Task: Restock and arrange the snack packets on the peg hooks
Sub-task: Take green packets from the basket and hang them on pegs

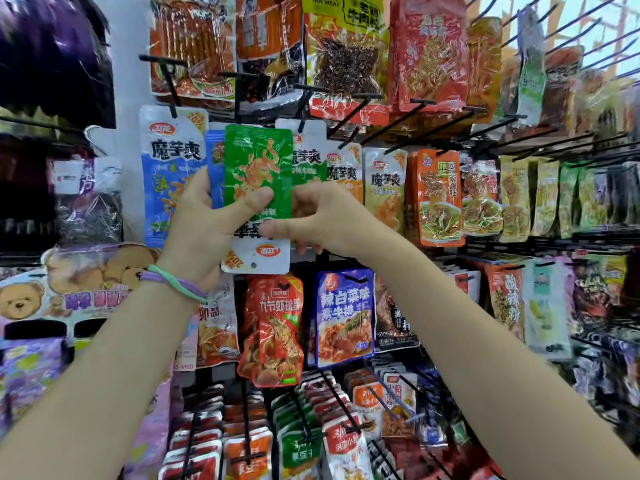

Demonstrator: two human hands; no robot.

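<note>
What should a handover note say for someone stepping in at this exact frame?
Left hand: grips the green packet, thumb across its front.
Right hand: fingers pinch the same packet lower down.
The packet is upside down: its white header with the hang hole points downward. It is in front of the middle row, not on a hook.
Done: the blue packet and the neighbouring packets already hang.
Left: turn the green packet upright and thread it on a peg hook, probably with the similar ones behind.

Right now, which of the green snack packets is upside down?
The green packet gripped by both hands: its white hang-hole header points down, while the green packet hanging behind has its header up on a peg.
</note>
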